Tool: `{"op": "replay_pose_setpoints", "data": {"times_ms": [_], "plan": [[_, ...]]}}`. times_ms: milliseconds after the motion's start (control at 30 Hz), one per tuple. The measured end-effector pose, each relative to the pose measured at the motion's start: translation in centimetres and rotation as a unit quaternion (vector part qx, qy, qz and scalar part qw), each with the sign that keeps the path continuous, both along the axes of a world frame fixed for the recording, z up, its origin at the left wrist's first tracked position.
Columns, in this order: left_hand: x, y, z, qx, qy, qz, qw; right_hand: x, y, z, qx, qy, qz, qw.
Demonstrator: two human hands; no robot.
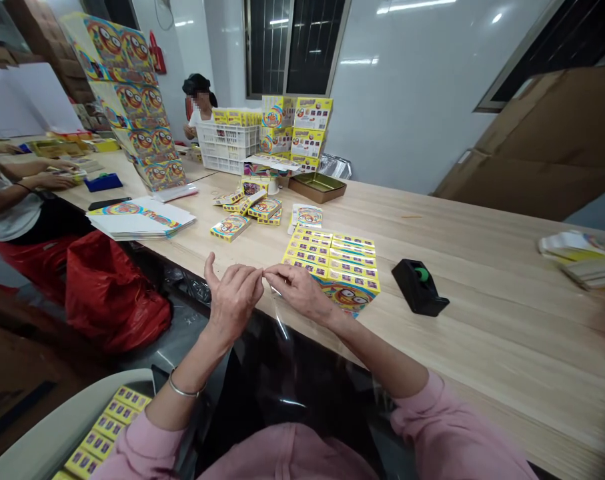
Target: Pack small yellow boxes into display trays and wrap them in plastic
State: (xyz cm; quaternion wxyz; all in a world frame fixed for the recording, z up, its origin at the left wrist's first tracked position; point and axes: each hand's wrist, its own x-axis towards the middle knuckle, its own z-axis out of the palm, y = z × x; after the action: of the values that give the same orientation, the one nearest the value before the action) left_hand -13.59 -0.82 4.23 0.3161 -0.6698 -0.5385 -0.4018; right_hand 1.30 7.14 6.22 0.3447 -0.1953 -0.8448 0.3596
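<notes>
Hands meet at table edge: left hand and right hand pinch fingertips together on a thin clear strip, probably tape or film, trailing toward 6 o'clock. Keep it taut and off the skin so it won't fold. Card pack sits at 1 o'clock, tape dispenser at 3. Strip edges barely readable; its upper end hides between fingers.

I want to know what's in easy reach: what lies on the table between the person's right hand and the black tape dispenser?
In the head view, a block of yellow boxes lies between the right hand and the tape dispenser, then bare table.
</notes>
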Motion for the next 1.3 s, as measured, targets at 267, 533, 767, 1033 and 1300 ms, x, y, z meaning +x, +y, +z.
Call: {"op": "replay_pose_setpoints", "data": {"times_ms": [267,533,767,1033,1300], "plan": [[0.1,0.2,-0.3,-0.065,-0.023,-0.032,0.997,0.3,0.6,-0.4,0.029,-0.018,-0.014,0.999],[0.7,1.3,-0.9,-0.015,-0.030,-0.020,0.999,0.4,0.8,-1.8,0.187,-0.040,-0.059,0.980],[1.1,1.9,-2.0,-0.049,-0.202,-0.028,0.978,0.6,0.9,-2.0,0.150,-0.025,-0.062,0.986],[0.1,3.2,-3.4,-0.049,-0.355,-0.003,0.933,0.2,0.8,-2.6,0.121,0.018,-0.102,0.987],[-7.3,-1.6,-2.5,-0.086,-0.803,-0.250,0.535,3.3,1.8,-1.6,0.091,0.101,-0.261,0.956]]}}
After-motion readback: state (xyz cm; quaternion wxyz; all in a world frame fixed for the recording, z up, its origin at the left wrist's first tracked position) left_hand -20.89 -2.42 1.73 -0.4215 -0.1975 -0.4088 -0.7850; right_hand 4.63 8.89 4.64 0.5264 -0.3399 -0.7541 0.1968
